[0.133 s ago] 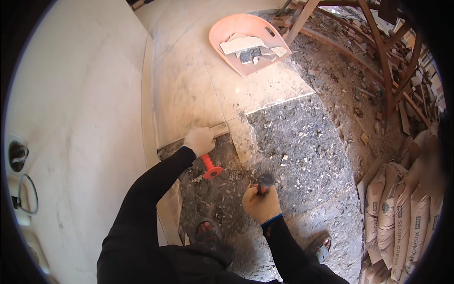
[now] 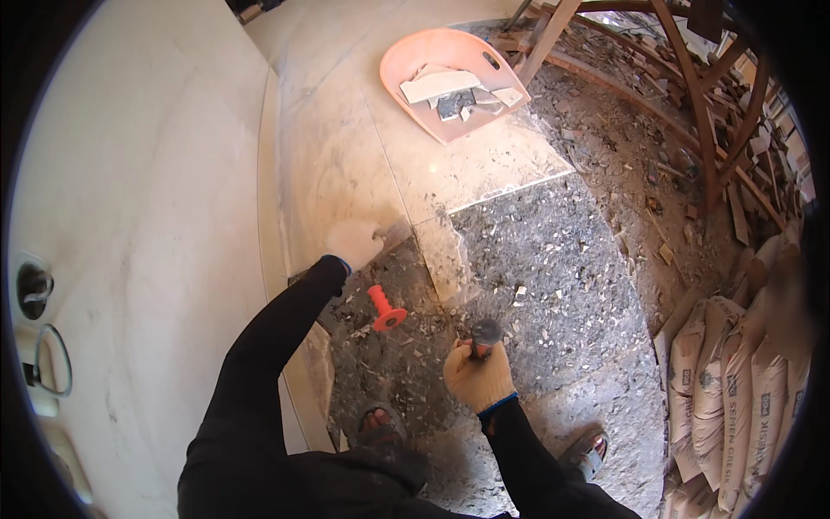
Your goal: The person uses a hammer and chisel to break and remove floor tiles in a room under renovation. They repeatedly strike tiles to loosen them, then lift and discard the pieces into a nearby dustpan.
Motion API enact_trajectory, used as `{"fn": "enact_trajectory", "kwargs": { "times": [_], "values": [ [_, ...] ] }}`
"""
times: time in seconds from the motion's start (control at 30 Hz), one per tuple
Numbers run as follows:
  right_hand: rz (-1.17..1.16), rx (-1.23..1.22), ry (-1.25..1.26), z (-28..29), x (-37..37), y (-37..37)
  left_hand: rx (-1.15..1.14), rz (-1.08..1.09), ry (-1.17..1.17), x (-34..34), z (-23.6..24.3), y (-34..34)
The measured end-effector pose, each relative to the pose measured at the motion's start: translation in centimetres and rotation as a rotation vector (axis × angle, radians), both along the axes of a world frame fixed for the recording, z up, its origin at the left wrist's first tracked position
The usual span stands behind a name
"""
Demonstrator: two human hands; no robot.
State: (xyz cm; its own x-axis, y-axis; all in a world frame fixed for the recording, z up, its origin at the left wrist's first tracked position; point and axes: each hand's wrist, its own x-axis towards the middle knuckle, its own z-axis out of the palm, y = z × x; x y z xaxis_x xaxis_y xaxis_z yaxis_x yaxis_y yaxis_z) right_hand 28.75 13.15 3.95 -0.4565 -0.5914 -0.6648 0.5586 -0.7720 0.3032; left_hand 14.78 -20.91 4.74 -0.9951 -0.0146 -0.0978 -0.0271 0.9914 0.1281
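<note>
My left hand (image 2: 353, 245), in a pale work glove, is closed at the edge of the floor tiles. Its fingers pinch a blurred strip of broken tile (image 2: 398, 233). Just below it, apart from the hand, an orange chisel grip with a round guard (image 2: 386, 310) rests on the dark, rough floor bed (image 2: 406, 320); its blade cannot be made out. Nearer to me, my gloved right hand (image 2: 480, 379) wraps round a hammer, whose dark round head (image 2: 486, 331) shows above the fist.
An orange dustpan-like scoop (image 2: 424, 52) with broken tile pieces sits on the pale tiles (image 2: 337, 164) ahead. A white wall (image 2: 164, 190) runs along the left. Paper sacks (image 2: 726, 381) stand at the right, below rubble and wooden beams (image 2: 692, 86). My sandalled feet are below.
My left hand has shifted slightly up and left, away from the orange chisel grip, and the tile strip moves with it. My right hand and the hammer stay put.
</note>
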Motion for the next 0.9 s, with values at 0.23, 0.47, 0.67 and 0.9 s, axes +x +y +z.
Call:
{"fn": "enact_trajectory", "kwargs": {
  "times": [0.23, 0.47, 0.67, 0.9],
  "values": [
    [0.006, -0.051, -0.122, 0.9, -1.6, -0.3, 0.596, -0.016, -0.352, 0.3, 3.8, 3.0],
    [0.002, -0.018, -0.019, -1.5, -0.9, -0.2, 1.008, 0.256, -0.61, -5.2, 4.2, 5.5],
    [0.008, -0.014, -0.029, -1.6, -0.7, -0.3, 1.661, 0.5, 0.011, -12.3, 6.1, 4.2],
    [0.033, 0.051, 0.202, -0.9, -0.2, 0.0, 1.509, 0.535, -0.317, -9.1, 1.8, 4.3]
  ]
}}
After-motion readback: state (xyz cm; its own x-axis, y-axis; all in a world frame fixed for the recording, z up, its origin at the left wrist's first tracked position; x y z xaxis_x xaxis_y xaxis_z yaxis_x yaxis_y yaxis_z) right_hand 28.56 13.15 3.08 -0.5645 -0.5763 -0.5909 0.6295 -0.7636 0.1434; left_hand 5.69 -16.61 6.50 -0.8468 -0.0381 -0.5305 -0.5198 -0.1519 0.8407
